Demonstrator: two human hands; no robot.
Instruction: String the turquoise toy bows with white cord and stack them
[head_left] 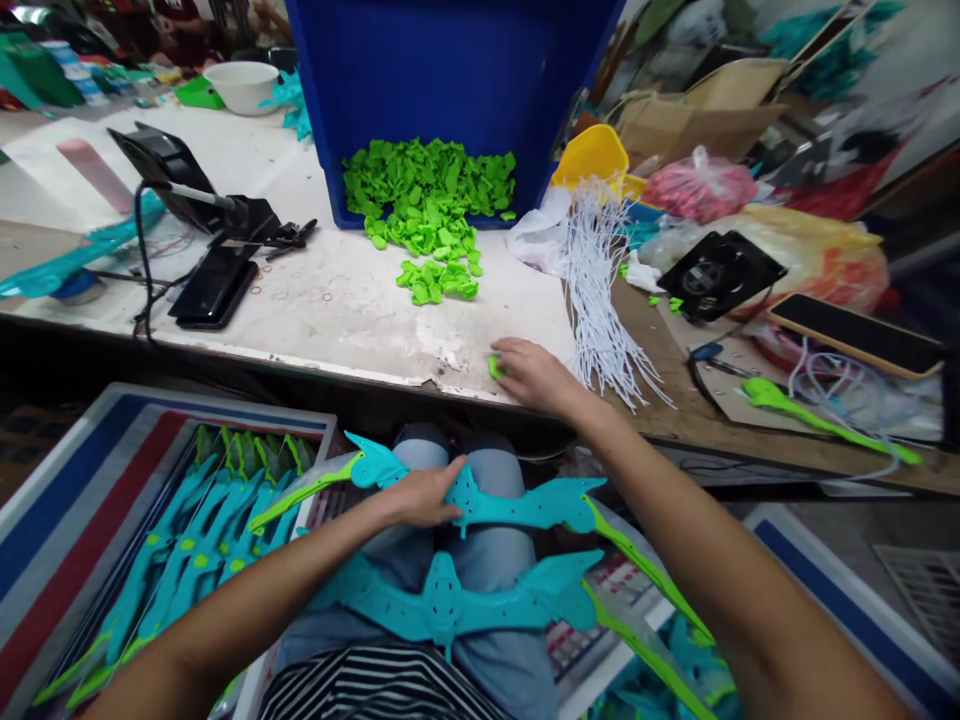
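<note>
My left hand (426, 495) is closed around the middle of a teal plastic toy bow (517, 508) with lime-green limbs, held above my knees. A second toy bow (491, 608) of the same kind lies across my lap, nearer to my body. At the table's front edge, my right hand (538, 376) has its fingertips on a small bright green plastic piece (493, 367). A heap of similar green pieces (431, 195) spills from a tipped blue bin (450, 70) onto the tabletop.
White cords (600, 290) hang over the table edge beside my right hand. Finished-looking bows (195, 540) stand in a striped box (45, 580) at left. A black phone (214, 285), a small fan (716, 275) and another phone (855, 333) lie on the table.
</note>
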